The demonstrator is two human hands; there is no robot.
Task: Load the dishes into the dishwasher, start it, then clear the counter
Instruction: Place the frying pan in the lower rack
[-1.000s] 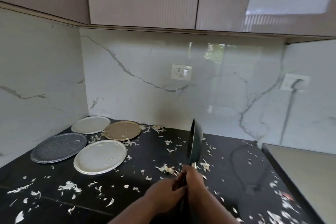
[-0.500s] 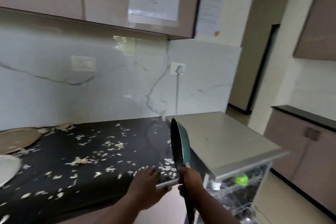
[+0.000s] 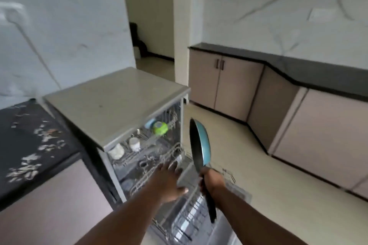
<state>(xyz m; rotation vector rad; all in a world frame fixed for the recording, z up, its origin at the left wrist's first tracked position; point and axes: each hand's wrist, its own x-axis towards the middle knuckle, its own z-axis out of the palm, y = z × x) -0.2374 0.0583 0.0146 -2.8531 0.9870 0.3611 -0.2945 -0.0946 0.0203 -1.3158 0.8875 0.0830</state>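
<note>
My right hand [image 3: 213, 182] grips the black handle of a teal frying pan [image 3: 200, 145], held upright on its edge above the pulled-out lower rack [image 3: 189, 217] of the open dishwasher [image 3: 111, 97]. My left hand [image 3: 169, 180] is stretched out flat with spread fingers, just left of the pan and over the rack, holding nothing. The upper rack [image 3: 159, 137] carries a green cup [image 3: 160, 127], a blue item and two white cups [image 3: 125, 148]. The black counter [image 3: 18, 145] at left is strewn with white scraps.
Beige floor [image 3: 258, 175] lies open to the right of the dishwasher. Base cabinets [image 3: 225, 83] under a black worktop run along the right wall. A doorway [image 3: 151, 26] stands behind the dishwasher. A cabinet front [image 3: 49, 205] sits below the littered counter.
The view has swung right from the counter and plates to the open dishwasher. The pan came along in my right hand; my left hand let go of its handle and spread over the rack.
</note>
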